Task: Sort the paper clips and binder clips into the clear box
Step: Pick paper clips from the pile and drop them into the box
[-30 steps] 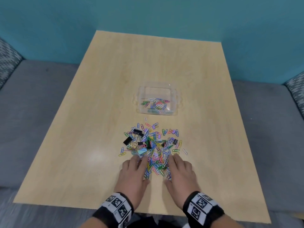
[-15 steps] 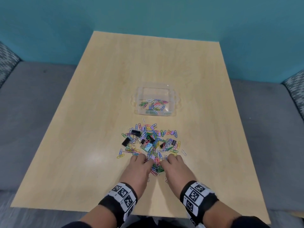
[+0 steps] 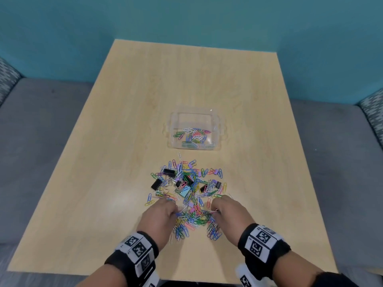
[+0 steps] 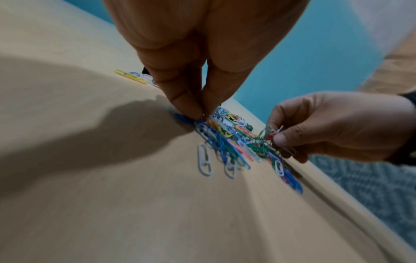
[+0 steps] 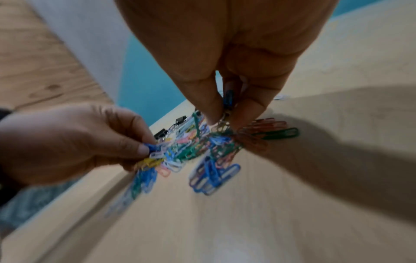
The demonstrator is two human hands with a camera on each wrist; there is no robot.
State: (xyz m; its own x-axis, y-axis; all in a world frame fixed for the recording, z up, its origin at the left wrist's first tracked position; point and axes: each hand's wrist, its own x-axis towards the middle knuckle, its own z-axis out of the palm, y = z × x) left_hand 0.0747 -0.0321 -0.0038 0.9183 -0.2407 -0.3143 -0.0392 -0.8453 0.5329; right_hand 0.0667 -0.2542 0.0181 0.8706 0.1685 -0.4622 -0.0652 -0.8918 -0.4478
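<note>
Blue wall behind, the desk holds a clip pile near its front edge. Both hands, left hand and right hand, pinch tangled paper clips; lifted, some may drop before reaching the clear box.

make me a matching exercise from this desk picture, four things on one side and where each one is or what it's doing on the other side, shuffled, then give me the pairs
Things
1. clear box
2. black binder clips
3. left hand
4. right hand

Places or states
A. pinches clips at the pile's right near edge
B. lie among the loose pile on the table
C. stands beyond the pile, some paper clips inside
D. pinches clips at the pile's left near edge

Pairs: 1-C, 2-B, 3-D, 4-A
</note>
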